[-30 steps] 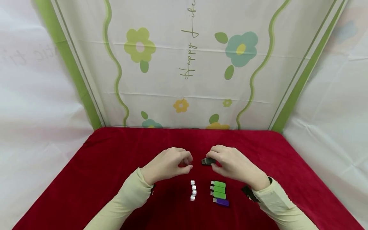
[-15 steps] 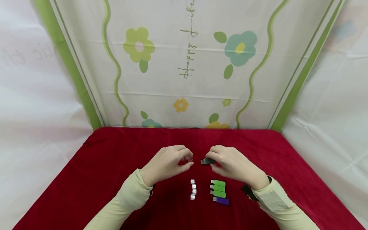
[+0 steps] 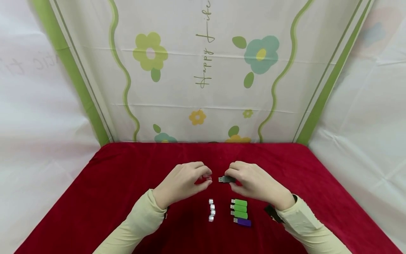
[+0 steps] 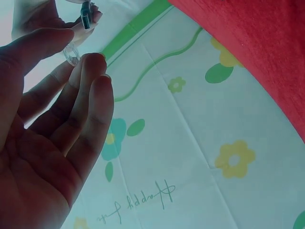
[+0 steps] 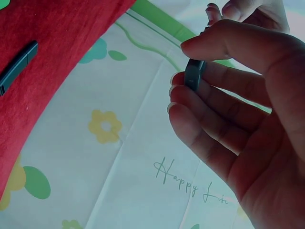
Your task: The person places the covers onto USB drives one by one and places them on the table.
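Note:
My left hand (image 3: 182, 183) pinches a small clear cap (image 4: 71, 54) between thumb and fingertips. Facing it, my right hand (image 3: 255, 180) grips a dark USB flash drive (image 3: 226, 179) by its body. The drive's bare metal plug points left at the cap, with a narrow gap between them. In the right wrist view, the drive's dark end (image 5: 193, 75) shows between thumb and fingers. Both hands are over the red cloth, beyond the row of green USB flash drives (image 3: 239, 208).
Several small clear caps (image 3: 212, 207) lie in a column left of the green drives. A purple USB flash drive (image 3: 244, 222) lies nearest me. Another dark stick-like piece (image 5: 21, 66) rests on the red cloth (image 3: 152, 158). A printed fabric wall (image 3: 177, 88) stands behind the table.
The dark flash drive has levelled out and moved slightly left, so its plug shows more and the gap to the cap is smaller. The clear cap now shows more between the left fingertips.

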`<state>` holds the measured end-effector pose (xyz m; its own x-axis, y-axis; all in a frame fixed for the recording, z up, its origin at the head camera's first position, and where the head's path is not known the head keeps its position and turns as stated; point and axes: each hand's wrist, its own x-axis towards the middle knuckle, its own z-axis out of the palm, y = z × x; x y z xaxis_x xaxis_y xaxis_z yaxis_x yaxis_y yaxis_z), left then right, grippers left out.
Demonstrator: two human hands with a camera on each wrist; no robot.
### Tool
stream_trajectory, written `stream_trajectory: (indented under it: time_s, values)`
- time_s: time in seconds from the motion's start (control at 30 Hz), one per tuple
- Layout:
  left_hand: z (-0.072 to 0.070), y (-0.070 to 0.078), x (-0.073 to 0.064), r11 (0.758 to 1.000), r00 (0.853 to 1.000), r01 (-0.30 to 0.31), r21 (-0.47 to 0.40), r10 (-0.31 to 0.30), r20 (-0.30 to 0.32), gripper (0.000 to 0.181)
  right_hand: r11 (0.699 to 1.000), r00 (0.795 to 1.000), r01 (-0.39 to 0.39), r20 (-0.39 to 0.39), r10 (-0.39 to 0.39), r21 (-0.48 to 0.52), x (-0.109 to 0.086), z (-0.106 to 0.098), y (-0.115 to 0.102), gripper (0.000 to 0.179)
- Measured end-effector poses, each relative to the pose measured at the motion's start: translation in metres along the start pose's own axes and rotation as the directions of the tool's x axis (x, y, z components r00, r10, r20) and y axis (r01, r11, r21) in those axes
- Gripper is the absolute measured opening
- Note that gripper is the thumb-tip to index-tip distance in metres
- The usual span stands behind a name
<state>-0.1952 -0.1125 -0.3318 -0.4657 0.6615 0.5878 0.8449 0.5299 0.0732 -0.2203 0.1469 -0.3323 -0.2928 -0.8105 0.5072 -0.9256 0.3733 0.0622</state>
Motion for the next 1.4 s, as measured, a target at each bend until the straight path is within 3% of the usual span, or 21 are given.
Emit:
stream_trajectory:
  time_s: [0.47,0.93,1.4]
  values:
    - [0.008,0.004,0.002,0.999,1.000,-0.025,0.036,0.024,0.011,0.014,1.000,1.000,0.009,0.000,-0.009,0.007,0.000,0.001,-0.004,0.019]
    - [0.008,0.000,-0.001,1.000,1.000,-0.014,0.026,0.013,0.028,0.013,0.998,0.998,0.060,-0.037,-0.060,0.019,0.005,0.002,-0.007,0.021]
    - [0.011,0.003,-0.001,0.999,0.999,-0.041,0.003,0.041,0.014,0.014,0.998,0.998,0.058,-0.037,-0.057,0.018,0.004,0.005,-0.008,0.021]
